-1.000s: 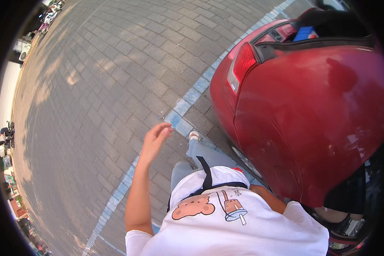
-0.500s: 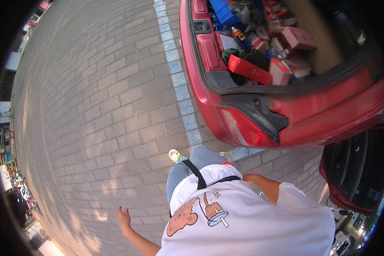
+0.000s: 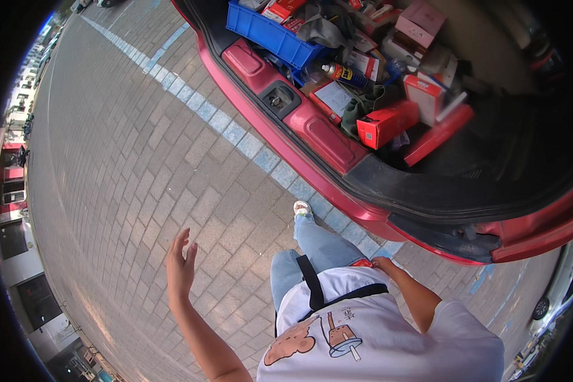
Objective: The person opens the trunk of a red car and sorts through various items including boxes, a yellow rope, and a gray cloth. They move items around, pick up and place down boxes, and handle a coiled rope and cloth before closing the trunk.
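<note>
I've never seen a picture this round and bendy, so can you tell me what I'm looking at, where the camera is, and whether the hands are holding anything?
The camera sits on a person's head and looks down, so you see their own body from above. Its lens is very wide, which bends straight lines near the edge.

The left hand is raised over the brick pavement, open and empty. The right hand is down by the hip, against the jeans; I cannot tell whether it grips anything.

In front stands a red car with its boot open. Inside is a jumble: a blue crate, a red box, a spray can and more boxes. A pale painted line runs across the bricks beside the car.
</note>
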The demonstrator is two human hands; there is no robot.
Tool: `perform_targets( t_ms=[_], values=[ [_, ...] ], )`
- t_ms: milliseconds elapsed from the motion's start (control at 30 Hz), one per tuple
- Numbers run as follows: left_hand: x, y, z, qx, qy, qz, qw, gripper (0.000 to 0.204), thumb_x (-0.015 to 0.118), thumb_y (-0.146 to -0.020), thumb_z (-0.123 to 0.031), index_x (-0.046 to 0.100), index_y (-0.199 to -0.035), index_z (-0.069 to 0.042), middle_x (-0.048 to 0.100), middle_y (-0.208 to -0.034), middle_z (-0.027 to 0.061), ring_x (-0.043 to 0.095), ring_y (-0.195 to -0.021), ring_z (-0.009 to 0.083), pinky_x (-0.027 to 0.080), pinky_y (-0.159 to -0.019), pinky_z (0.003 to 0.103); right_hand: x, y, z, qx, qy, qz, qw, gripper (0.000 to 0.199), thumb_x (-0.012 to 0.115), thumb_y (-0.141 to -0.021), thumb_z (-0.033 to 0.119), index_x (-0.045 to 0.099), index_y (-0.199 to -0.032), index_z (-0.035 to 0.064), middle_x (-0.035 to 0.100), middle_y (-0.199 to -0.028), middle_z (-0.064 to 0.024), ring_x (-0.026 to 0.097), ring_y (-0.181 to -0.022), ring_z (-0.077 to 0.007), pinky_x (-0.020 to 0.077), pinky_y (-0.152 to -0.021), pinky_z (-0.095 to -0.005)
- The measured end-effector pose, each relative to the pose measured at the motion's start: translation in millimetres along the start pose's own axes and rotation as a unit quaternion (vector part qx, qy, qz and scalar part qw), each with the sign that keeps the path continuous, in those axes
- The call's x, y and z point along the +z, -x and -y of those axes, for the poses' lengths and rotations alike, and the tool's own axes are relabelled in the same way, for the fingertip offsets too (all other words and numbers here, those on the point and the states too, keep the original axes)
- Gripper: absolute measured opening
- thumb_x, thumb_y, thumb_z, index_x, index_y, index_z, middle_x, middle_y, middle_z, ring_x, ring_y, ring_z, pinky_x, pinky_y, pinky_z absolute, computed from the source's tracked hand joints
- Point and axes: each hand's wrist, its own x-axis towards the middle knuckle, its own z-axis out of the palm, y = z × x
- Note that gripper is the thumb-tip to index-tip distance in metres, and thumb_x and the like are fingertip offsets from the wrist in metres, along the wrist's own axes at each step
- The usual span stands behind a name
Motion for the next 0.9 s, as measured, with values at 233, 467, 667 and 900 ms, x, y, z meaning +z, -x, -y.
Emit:
perform_targets(
  t_ms=[233,467,667,900],
  values=[
    [-28.5,-158.1,115.8,-0.110,-0.035,0.170,0.979,0.036,0.062,-0.081,-0.024,0.058,-0.112,-0.006,0.060,-0.106,0.0164,0.061,-0.092,0.0273,0.047,-0.078,0.036,-141.8,-107.7,257.3,0.113,-0.422,-0.074,0.897,0.025,0.053,-0.086,0.019,0.055,-0.108,0.0059,0.061,-0.093,-0.0071,0.062,-0.079,-0.0161,0.0510,-0.055,-0.0327],
    [-50.2,-515.0,-22.3,0.238,-0.196,0.134,0.942,0.031,0.060,-0.081,-0.018,0.057,-0.110,-0.006,0.057,-0.110,0.0127,0.055,-0.098,0.0331,0.045,-0.081,0.039,-247.6,-212.2,411.1,0.039,-0.513,-0.346,0.785,0.020,0.053,-0.088,0.013,0.056,-0.104,0.0032,0.063,-0.094,-0.0066,0.061,-0.080,-0.0131,0.0486,-0.068,-0.0242],
    [-23.5,-728.2,-290.7,0.430,-0.011,0.047,0.901,0.032,0.055,-0.088,-0.021,0.053,-0.115,-0.004,0.055,-0.112,0.0160,0.055,-0.102,0.0307,0.044,-0.083,0.037,-409.2,-267.1,494.3,-0.065,-0.474,-0.529,0.701,0.029,0.055,-0.087,0.009,0.051,-0.115,0.0012,0.059,-0.106,-0.0107,0.056,-0.100,-0.0170,0.0456,-0.084,-0.0306],
    [110.7,-839.2,-465.0,0.390,0.136,0.186,0.891,0.084,0.067,-0.072,-0.054,0.035,-0.130,-0.002,0.040,-0.121,0.0249,0.049,-0.109,0.0334,0.047,-0.082,0.038,-670.6,-414.4,452.2,-0.052,-0.272,-0.676,0.682,0.057,0.071,-0.073,0.030,0.049,-0.119,0.0047,0.053,-0.117,-0.0151,0.047,-0.113,-0.0299,0.0334,-0.098,-0.0451]
  ],
)
